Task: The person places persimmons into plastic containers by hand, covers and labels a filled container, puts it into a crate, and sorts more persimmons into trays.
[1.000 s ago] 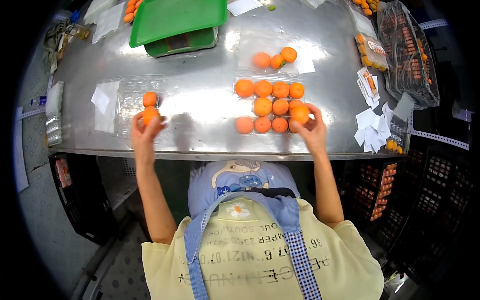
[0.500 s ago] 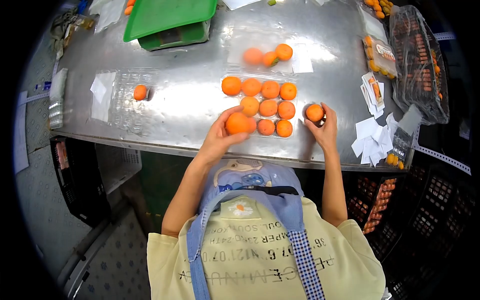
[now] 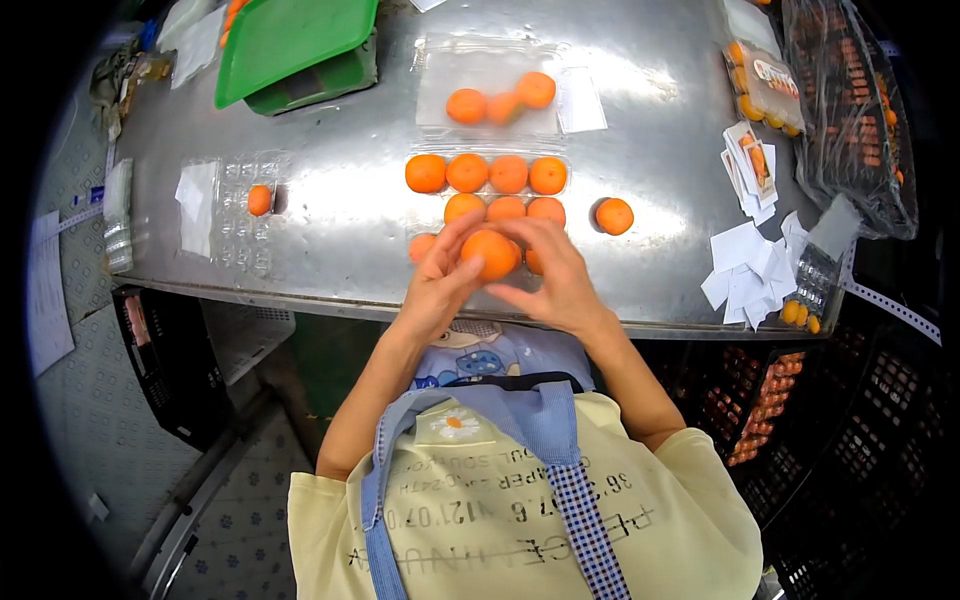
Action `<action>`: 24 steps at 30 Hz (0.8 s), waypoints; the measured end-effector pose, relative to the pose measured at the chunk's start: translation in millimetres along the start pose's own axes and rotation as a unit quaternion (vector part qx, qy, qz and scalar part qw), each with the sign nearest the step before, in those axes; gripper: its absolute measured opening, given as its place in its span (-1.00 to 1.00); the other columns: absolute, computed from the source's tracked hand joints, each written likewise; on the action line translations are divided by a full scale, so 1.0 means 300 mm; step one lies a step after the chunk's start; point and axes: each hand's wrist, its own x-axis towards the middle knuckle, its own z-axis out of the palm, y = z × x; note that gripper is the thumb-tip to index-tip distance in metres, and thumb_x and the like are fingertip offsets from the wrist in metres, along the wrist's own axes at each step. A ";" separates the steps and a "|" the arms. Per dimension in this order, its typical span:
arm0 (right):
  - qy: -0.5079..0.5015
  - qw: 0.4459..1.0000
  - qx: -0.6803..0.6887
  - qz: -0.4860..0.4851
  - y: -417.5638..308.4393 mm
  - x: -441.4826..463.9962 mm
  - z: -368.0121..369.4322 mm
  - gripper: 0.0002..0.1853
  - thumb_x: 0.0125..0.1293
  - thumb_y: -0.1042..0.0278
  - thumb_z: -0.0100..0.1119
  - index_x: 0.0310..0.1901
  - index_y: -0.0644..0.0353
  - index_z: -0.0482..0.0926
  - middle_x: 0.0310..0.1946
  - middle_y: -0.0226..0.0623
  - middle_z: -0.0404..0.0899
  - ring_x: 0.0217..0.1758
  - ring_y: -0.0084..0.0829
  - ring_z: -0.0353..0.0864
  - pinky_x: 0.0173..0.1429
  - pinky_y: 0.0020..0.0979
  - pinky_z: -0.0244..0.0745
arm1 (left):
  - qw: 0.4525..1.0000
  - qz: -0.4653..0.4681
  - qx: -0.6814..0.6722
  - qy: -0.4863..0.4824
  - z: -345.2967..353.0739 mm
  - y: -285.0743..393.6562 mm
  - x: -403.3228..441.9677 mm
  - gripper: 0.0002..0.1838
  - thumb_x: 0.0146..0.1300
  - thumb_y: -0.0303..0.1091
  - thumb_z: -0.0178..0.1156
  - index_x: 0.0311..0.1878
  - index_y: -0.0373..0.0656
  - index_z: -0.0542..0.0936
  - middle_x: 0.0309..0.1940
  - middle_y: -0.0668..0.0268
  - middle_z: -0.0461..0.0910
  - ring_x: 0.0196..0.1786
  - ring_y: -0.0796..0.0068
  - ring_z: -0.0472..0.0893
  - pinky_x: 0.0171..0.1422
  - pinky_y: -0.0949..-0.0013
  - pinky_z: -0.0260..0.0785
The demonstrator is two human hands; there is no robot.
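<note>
Between my two hands, above the front of a clear plastic tray (image 3: 424,211), is an orange mandarin (image 3: 489,255). My left hand (image 3: 440,275) grips it from the left, and my right hand (image 3: 555,275) curls round its right side, thumb below. In the tray, several mandarins (image 3: 508,174) sit in rows; the hands partly hide the front rows. One loose mandarin (image 3: 614,216) lies on the metal table to the right of the tray. Behind the tray, three mandarins rest on the tray's clear lid (image 3: 440,75).
At left, another clear tray (image 3: 245,235) holds a single mandarin. A green tray (image 3: 295,45) tops a container at the back. White paper slips (image 3: 745,270), picture cards (image 3: 750,170) and a packed fruit box (image 3: 770,90) lie at right, beside a plastic-wrapped crate (image 3: 845,120).
My right hand has left the loose mandarin on the table and come left to the one in my left hand. The view has shifted slightly.
</note>
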 end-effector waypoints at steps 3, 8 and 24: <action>0.009 0.998 -0.054 -0.003 0.015 -0.017 0.043 -0.28 -0.10 0.31 0.50 0.15 0.19 0.41 0.03 -0.11 0.48 0.13 -0.07 0.45 0.19 -0.18 0.38 | 1.000 -0.002 0.001 0.008 0.007 -0.020 0.007 -0.37 0.38 -0.40 0.10 0.46 -0.15 0.13 0.34 0.21 0.27 0.38 0.36 0.31 0.39 0.25 0.26; 0.023 1.000 -0.016 0.012 0.051 -0.026 0.026 -0.33 -0.07 0.34 0.49 0.13 0.21 0.43 -0.01 -0.13 0.48 0.08 -0.12 0.49 0.15 -0.22 0.41 | 0.996 -0.048 0.054 0.044 0.051 -0.004 0.010 -0.41 0.43 -0.32 0.04 0.46 -0.13 0.14 0.33 0.18 0.28 0.36 0.37 0.33 0.33 0.27 0.31; 0.193 0.936 -0.184 0.231 0.476 -0.029 -0.355 -0.40 -0.03 0.22 0.49 0.07 0.24 0.51 -0.08 -0.11 0.58 0.01 -0.17 0.52 0.13 -0.22 0.44 | 0.968 0.008 0.159 0.194 -0.179 0.053 -0.051 -0.69 0.43 -0.30 0.07 0.14 -0.22 0.50 -0.13 0.34 0.56 -0.14 0.62 0.56 -0.04 0.46 0.44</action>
